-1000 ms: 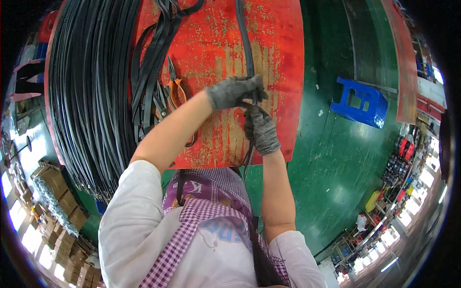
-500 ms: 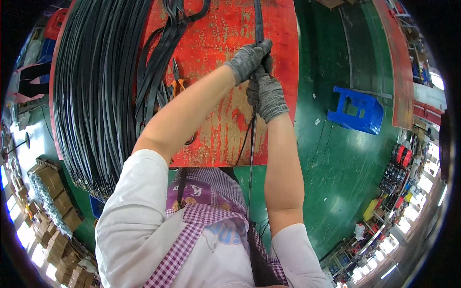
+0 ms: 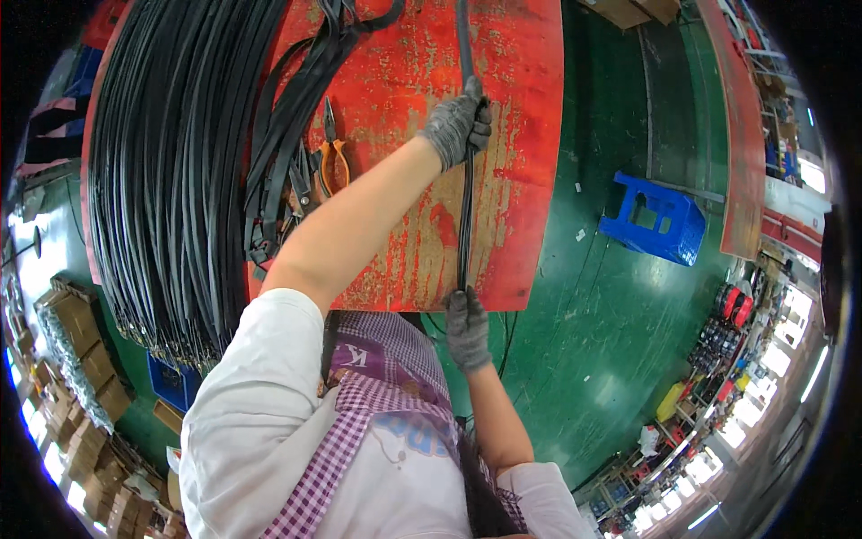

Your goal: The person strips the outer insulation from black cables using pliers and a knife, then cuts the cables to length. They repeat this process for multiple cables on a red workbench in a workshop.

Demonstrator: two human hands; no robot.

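A black sleeve with thin black cables coming out of its near end runs lengthwise over the worn red table. My left hand, in a grey knit glove, is closed around the sleeve near the middle of the table. At the table's near edge my right hand, gloved alike, is closed around the cables, which lie fairly straight between both hands. Its fingertips partly hide the cables there. Left of my left forearm lie orange-handled pliers.
A thick row of long black cables covers the table's left side. Looped black straps lie beside it. On the green floor to the right stands a blue plastic stool. Cardboard boxes are stacked at the far left.
My right hand has slid toward me along the cables, from beside the left hand to the table's near edge. My left hand has shifted slightly left and nearer, still gripping the sleeve.
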